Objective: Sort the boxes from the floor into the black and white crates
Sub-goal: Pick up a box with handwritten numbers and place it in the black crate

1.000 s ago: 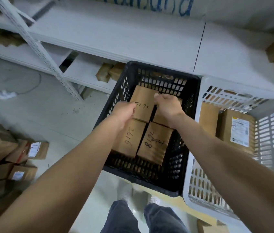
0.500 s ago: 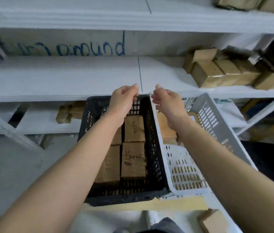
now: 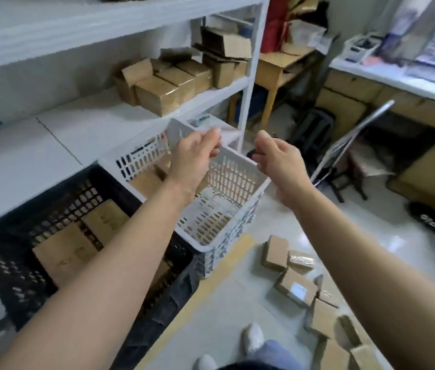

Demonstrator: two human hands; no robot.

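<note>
Floor boxes (image 3: 296,288): cardboard, scattered right of the white crate (image 3: 233,180).
Black crate (image 3: 24,263): against the white crate's left side, with boxes inside.
Left hand (image 3: 193,156): raised over the white crate, loosely curled, empty.
Right hand (image 3: 281,161): just right of it, loosely curled, empty.

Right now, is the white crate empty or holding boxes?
Holding boxes: a brown box lies inside the white crate, and more brown shows through its side slots.

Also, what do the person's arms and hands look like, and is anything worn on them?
The left forearm and right forearm are bare; no sleeve is in view. The left hand and right hand show no glove, watch, ring or wristband.
</note>
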